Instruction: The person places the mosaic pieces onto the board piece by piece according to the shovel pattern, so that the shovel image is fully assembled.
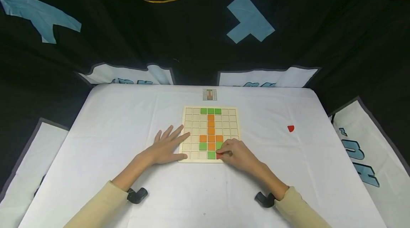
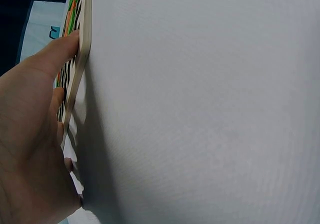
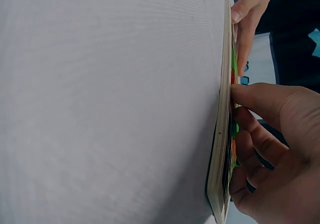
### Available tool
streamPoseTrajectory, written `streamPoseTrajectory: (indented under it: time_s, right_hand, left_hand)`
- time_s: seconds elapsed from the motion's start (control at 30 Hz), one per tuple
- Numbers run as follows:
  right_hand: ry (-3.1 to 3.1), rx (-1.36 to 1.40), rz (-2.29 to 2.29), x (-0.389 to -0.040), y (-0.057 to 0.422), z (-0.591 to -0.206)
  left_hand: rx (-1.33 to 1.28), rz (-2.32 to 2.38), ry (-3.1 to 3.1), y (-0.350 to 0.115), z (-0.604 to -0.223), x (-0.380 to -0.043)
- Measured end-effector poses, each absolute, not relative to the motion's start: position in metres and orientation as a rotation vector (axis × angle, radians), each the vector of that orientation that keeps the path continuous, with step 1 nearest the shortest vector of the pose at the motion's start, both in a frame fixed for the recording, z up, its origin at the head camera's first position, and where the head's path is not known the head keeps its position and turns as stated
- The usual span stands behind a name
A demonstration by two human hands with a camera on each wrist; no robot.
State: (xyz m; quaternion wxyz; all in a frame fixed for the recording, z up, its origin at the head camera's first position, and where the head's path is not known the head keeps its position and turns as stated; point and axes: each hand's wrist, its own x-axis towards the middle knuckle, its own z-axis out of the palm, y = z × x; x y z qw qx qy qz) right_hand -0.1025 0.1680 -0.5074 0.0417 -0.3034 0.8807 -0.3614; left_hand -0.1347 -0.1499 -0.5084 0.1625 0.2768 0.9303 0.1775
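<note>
A pale wooden grid board (image 1: 195, 121) lies on the table, with green and orange square tiles set in its middle columns. Fingers spread, my left hand (image 1: 164, 148) rests with its thumb and fingertips on the board's left edge; in the left wrist view its thumb (image 2: 65, 47) touches the board's top face. My right hand (image 1: 240, 155) is at the lower right of the grid, thumb and fingers pinching a small red piece (image 1: 219, 155) beside the bottom green tile (image 1: 211, 155). Those fingers hide part of the piece, and whether it sits fully in its square I cannot tell.
Another red piece (image 1: 290, 128), with a rounded lower end, lies on the white tablecloth (image 1: 272, 114) at the right. A small card with a grid picture (image 1: 209, 95) is behind the board. Dark curtain (image 1: 192, 43) hangs beyond the table's far edge.
</note>
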Motion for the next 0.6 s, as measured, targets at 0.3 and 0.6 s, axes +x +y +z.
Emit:
streamPoseTrajectory:
  time_s: [0.3,0.6]
  right_hand:
    - [2.704,-0.897,-1.085,-0.102,0.1675,-0.5068]
    - [2.73,-0.879,-1.041,-0.1002,0.1665,-0.5068]
  left_hand:
    - [0.789,0.5,2.652,-0.1496,-0.5069,-0.1354]
    - [0.781,0.501,2.645,-0.1496,-0.5083,-0.1355]
